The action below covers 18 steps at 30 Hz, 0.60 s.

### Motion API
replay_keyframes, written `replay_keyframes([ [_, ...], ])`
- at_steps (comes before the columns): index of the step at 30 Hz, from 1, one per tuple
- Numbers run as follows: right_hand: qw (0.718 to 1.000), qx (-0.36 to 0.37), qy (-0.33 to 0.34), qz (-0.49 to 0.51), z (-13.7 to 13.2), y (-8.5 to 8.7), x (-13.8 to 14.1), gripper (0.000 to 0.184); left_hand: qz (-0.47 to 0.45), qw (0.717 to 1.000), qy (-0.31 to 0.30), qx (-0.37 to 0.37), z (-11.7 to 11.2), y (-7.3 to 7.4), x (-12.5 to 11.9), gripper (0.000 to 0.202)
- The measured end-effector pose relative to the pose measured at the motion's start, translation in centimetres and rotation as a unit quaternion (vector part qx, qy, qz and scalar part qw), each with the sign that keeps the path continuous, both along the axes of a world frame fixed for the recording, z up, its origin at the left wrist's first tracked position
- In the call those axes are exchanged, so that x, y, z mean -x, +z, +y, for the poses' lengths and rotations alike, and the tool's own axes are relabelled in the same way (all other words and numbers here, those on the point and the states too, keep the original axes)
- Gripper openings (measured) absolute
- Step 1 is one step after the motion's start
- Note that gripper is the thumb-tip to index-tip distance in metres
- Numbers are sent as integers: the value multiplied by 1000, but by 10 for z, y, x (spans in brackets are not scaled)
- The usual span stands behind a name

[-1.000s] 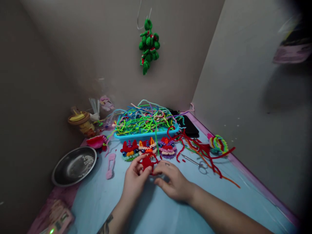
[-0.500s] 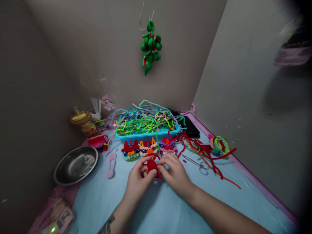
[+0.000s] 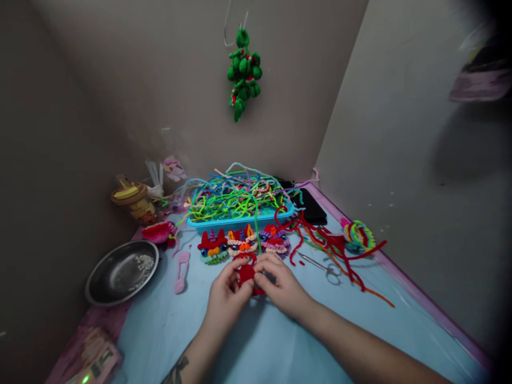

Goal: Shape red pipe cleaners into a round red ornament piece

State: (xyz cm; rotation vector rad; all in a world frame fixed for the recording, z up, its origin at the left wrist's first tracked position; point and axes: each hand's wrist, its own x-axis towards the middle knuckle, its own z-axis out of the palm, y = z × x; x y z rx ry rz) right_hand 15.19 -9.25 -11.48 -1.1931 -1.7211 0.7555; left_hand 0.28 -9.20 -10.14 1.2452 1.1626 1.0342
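Between my two hands is a small red crocheted piece (image 3: 247,274), held just above the blue table cover. My left hand (image 3: 229,282) pinches it from the left with thumb and fingers. On its right side, the fingertips of my right hand (image 3: 276,274) press together on it and partly hide it. Just beyond the hands stand three crocheted figures: a red-topped one (image 3: 213,247), a cream and orange one (image 3: 242,240) and a purple and red one (image 3: 274,240). A green strand (image 3: 258,224) hangs down behind my fingers.
A blue tray (image 3: 240,222) heaped with coloured yarn strands stands at the back. Scissors (image 3: 320,266) lie right of my hands beside red and orange strands (image 3: 340,250). To the left are a metal bowl (image 3: 124,272) and a pink hair clip (image 3: 181,272).
The red piece has turned a little in my hands, and my right fingers have closed in over its right side. The whole view has shifted slightly.
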Motion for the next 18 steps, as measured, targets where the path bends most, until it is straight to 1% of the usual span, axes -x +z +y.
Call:
replay_keyframes([
  [5, 1000, 10, -8, -3, 2, 4, -2, 7, 40, 999, -15, -26, 1, -5, 2, 40],
  [11, 999, 14, -23, -17, 3, 3, -3, 7, 101, 992, 25, -64, -1, -2, 2, 39],
  [15, 997, 33, -61, -47, 2, 4, -2, 10, 97, 993, 17, -67, 0, -4, 3, 39],
  [18, 996, 65, -52, -44, 2, 6, -1, 15, 83, 995, 7, -57, 0, -7, 3, 39],
])
